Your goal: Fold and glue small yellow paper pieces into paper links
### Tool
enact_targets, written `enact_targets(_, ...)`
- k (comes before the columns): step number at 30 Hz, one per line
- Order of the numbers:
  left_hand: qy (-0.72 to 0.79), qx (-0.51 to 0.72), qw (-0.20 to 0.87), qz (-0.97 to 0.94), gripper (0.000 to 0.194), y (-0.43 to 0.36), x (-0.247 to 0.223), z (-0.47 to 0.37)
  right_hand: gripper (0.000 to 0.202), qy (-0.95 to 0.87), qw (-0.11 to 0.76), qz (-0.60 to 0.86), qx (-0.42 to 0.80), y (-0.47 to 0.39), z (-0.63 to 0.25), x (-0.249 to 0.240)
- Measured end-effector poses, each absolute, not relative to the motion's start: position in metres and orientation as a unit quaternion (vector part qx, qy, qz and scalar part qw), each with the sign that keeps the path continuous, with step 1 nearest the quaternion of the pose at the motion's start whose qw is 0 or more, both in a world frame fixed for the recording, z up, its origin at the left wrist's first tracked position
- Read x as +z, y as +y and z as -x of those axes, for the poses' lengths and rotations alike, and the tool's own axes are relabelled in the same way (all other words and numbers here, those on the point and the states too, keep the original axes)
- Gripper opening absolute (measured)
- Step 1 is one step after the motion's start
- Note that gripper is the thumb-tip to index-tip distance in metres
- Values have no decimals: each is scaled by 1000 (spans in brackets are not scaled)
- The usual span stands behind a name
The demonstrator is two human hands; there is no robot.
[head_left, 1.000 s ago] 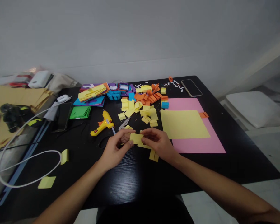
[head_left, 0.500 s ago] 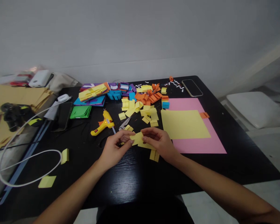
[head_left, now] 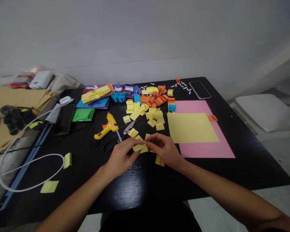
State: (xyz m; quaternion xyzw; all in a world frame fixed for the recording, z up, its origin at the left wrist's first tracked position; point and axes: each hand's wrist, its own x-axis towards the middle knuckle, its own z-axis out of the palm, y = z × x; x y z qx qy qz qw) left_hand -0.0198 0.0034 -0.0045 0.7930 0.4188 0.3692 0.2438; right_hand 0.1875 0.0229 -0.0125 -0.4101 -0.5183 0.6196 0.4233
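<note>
Between my two hands is a small yellow piece of paper [head_left: 140,148], with what looks like a crease near its middle. The thumb and fingers of my left hand [head_left: 124,155] pinch it from the left. My right hand [head_left: 164,149] pinches its upper right edge, fingertips close to those of the left. Under my right hand lies a folded yellow paper strip [head_left: 159,160]. Just beyond the hands are more folded yellow pieces [head_left: 152,119]. Scissors [head_left: 130,127] with black handles lie to the left of these, partly behind my left hand.
A yellow hot glue gun [head_left: 108,127] lies left of the scissors. On the right, a yellow sheet [head_left: 193,128] rests on a pink sheet [head_left: 207,150]. Orange folded pieces [head_left: 157,98], a phone [head_left: 199,90] and green papers [head_left: 83,114] lie farther back. A white cable [head_left: 31,190] loops at left.
My fingertips have come closer together on the yellow paper, which has changed from nearly flat to bent. Both hands have shifted slightly, uncovering more of the scissors' handles.
</note>
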Motion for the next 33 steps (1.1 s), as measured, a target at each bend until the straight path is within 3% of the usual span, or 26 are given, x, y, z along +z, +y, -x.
enact_targets(33, 391, 365, 202, -820, 16, -1, -5, 19, 9, -626, 440, 413, 494, 16, -190, -7)
